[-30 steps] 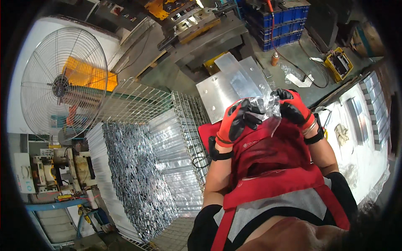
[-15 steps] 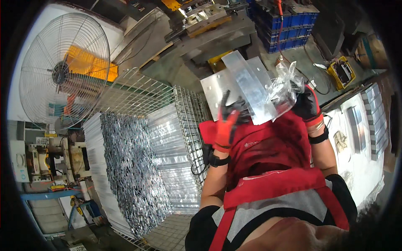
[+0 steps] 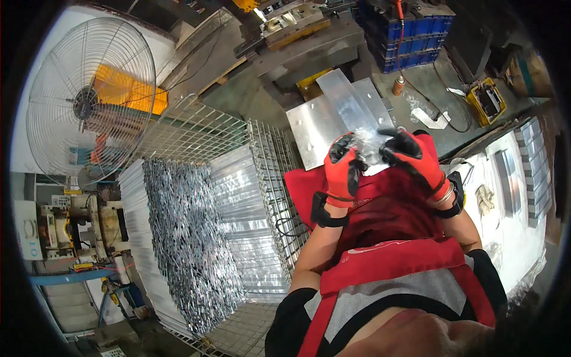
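Note:
Both my hands wear red and black gloves and meet above my apron. Between them is a bunched piece of clear plastic film (image 3: 369,146). My left hand (image 3: 343,169) has its fingers curled on the left side of the film. My right hand (image 3: 414,159) pinches it from the right, palm turned inward. Just beyond lie flat metal plates: a wide silvery one (image 3: 313,130) with small holes, and a long strip (image 3: 344,98) laid across on top. The film and my hands cover the strip's near end.
On my left stands a wire mesh cage (image 3: 266,160) filled with stacked metal strips (image 3: 196,232). A large fan (image 3: 86,102) is behind it. Blue crates (image 3: 410,41), a spray can (image 3: 398,85) and a yellow bin (image 3: 486,102) sit ahead to the right. A white-covered surface (image 3: 505,238) is beside me.
The plastic film has come from the right to in front of me and is bunched smaller. My right hand moved left with it; my left hand moved right and closed on it.

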Tool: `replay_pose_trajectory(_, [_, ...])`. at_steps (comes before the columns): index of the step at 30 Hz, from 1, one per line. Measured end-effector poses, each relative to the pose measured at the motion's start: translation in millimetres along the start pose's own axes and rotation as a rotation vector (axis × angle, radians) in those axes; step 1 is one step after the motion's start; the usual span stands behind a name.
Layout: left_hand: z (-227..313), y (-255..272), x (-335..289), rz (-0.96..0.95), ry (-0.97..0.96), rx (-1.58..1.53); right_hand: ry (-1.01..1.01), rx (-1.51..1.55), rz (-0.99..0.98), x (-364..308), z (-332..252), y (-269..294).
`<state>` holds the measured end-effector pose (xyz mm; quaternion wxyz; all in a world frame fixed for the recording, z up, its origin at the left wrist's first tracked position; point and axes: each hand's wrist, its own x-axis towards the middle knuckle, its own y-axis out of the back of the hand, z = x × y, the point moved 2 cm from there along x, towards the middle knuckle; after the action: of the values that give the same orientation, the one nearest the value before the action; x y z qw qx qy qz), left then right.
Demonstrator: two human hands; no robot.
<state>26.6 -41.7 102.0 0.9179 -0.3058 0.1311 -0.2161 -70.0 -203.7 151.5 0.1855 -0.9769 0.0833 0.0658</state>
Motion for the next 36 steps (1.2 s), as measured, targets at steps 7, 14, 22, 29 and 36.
replay_pose_trajectory(7, [-8,-30,-14,-0.205,0.323,-0.005,0.365,-0.91,0.188,-33,-18,12])
replay_pose_trajectory(14, [-18,-43,-20,-0.351,0.342,0.234,0.288,-0.324,1.137,-142,85,173])
replay_pose_trajectory(22, [-28,-31,-24,-0.405,0.34,0.662,0.148,-0.216,2.385,-465,285,318])
replay_pose_trajectory(29, [-30,-30,-11,-0.373,0.486,0.575,-0.44,-0.239,2.072,-639,315,360])
replay_pose_trajectory(36, [-32,-48,-23,-0.441,0.394,0.862,-1.432,-0.515,1.646,-565,268,329])
